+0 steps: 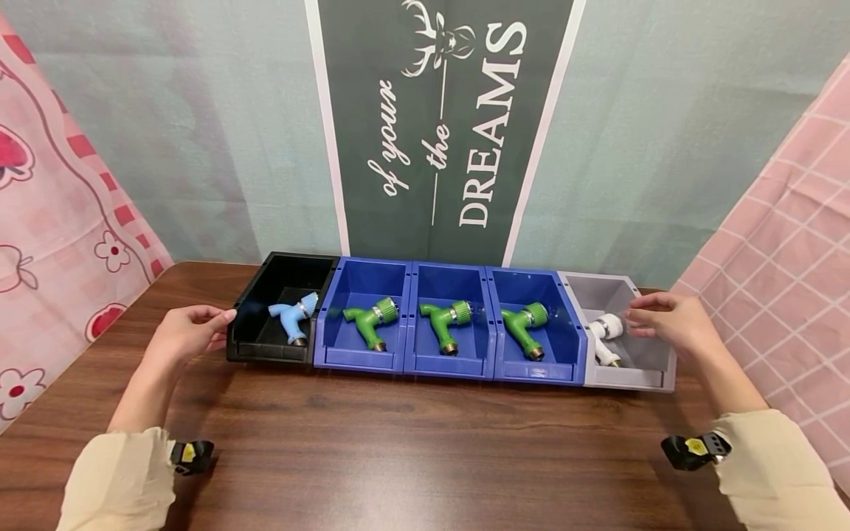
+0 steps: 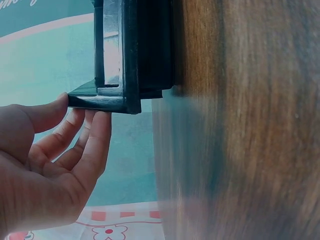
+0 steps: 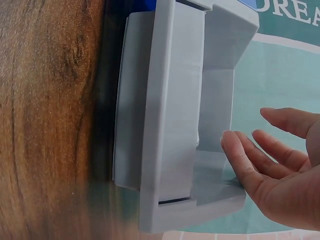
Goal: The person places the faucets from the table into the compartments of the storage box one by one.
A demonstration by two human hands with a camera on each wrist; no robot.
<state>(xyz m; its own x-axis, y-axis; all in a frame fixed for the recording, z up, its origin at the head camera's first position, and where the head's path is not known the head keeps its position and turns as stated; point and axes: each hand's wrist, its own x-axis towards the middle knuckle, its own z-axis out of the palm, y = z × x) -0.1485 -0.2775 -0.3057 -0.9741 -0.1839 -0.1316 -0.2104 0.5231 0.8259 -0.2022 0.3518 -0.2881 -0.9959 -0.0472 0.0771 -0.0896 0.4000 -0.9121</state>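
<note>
At the left end of a row of bins, my left hand [image 1: 189, 332] touches the outer side of the black bin [image 1: 272, 352]. Its thumb tip meets the rim and its fingertips rest against the side wall in the left wrist view. A light blue tap [image 1: 290, 317] lies in that bin. My right hand [image 1: 671, 321] is at the right wall of the grey bin [image 1: 637, 378], fingers loosely bent over the rim and thumb apart, holding nothing. Inside the grey bin lies a white tap [image 1: 600, 335], close to the right fingertips.
Between the end bins stand three blue bins [image 1: 358, 359], side by side, with a green tap [image 1: 368, 324], another green tap [image 1: 443, 323] and a third green tap [image 1: 527, 330]. The brown wooden table [image 1: 425, 457] extends in front. Printed cloth [image 1: 265, 147] hangs behind and at both sides.
</note>
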